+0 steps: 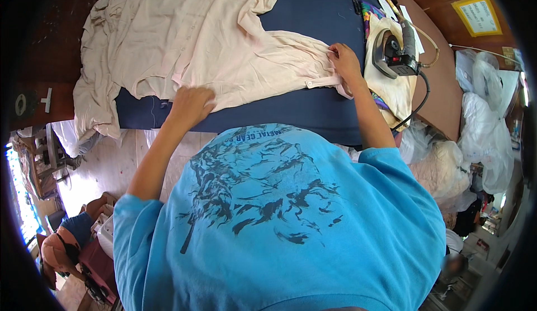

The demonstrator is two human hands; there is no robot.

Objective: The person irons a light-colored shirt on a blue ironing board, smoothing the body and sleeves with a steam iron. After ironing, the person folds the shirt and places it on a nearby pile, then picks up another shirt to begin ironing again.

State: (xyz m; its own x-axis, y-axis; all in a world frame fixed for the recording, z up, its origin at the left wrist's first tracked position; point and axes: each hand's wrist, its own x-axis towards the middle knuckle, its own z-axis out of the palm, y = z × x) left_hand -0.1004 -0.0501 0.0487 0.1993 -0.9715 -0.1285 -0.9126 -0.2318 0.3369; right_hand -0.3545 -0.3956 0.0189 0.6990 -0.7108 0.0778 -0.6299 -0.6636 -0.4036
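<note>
A cream long-sleeved shirt (151, 42) lies spread and creased over a table padded in dark blue cloth (313, 112), one sleeve stretched out to the right. My left hand (193, 105) is closed on the shirt's near edge, close to the base of that sleeve. At the sleeve's far end, my right hand (344, 63) pinches the cloth by the cuff (327, 81), where a small button shows. Beyond my right hand, an iron (394, 53) with a black handle rests on a pale cloth, touched by neither hand.
A hose (426, 36) and a black cord (428, 90) run from the iron. At the right stands a brown board (442, 95), with clear plastic bags (484, 126) beyond it. The shirt's other sleeve (92, 109) hangs over the table's left near edge.
</note>
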